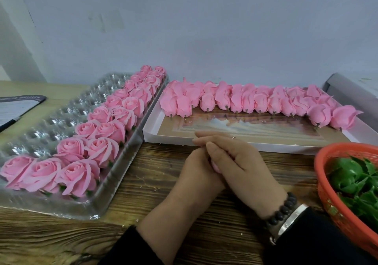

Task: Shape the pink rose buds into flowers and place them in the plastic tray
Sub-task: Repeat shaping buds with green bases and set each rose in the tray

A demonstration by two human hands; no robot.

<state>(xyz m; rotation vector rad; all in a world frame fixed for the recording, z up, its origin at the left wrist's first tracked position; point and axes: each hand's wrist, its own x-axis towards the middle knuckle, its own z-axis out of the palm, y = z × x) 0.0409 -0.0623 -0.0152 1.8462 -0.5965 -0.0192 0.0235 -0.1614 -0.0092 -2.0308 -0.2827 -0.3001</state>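
From the head camera, the left hand point(196, 170) and right hand point(241, 162) meet over the wooden counter point(143, 182), fingers point(216, 152) closed together around a pink bud point(215, 167), mostly hidden; left of the fingers lies the plastic tray point(67, 113) with finished roses point(102, 129); beyond them a white box point(255, 144) holds unshaped buds point(245, 100); to the right sits an orange basket point(327, 191) of green leaves point(353, 180).

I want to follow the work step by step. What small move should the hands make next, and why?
Probably part the palms a little and open the petals. The left hand and right hand are pressed around a bud, of which only a pink edge shows, so it is likely not yet shaped. The tray has free cups to its left.
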